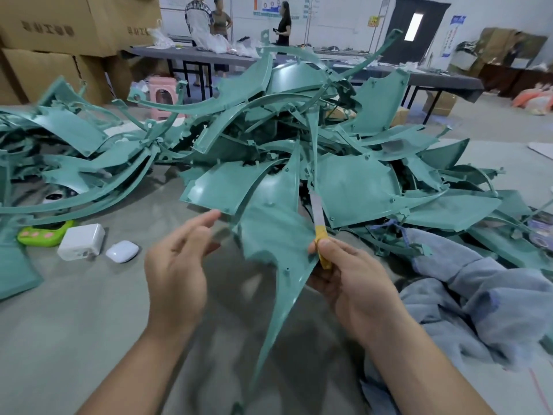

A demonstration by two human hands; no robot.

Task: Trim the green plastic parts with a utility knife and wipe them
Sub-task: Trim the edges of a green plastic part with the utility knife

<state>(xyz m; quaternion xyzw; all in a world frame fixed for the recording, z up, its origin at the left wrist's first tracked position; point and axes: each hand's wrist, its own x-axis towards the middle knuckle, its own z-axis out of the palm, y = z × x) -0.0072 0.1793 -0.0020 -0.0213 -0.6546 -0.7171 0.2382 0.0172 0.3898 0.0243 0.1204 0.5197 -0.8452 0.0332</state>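
Note:
A curved green plastic part (273,235) stands between my hands, its long pointed tail reaching down toward me. My right hand (344,274) grips a yellow utility knife (320,226) with the grey blade pointing up, and its fingers also seem to pinch the part's right edge. My left hand (179,259) hovers just left of the part with relaxed fingers, holding nothing. A big heap of green plastic parts (299,130) lies on the floor beyond. A grey-blue cloth (466,292) lies bunched at my right.
On the floor at left lie a white charger block (80,241), a white earbud case (122,251) and a green toy-like item (45,233). Cardboard boxes (68,28), a pink stool (163,92), long tables (209,56) and standing people (209,18) fill the background.

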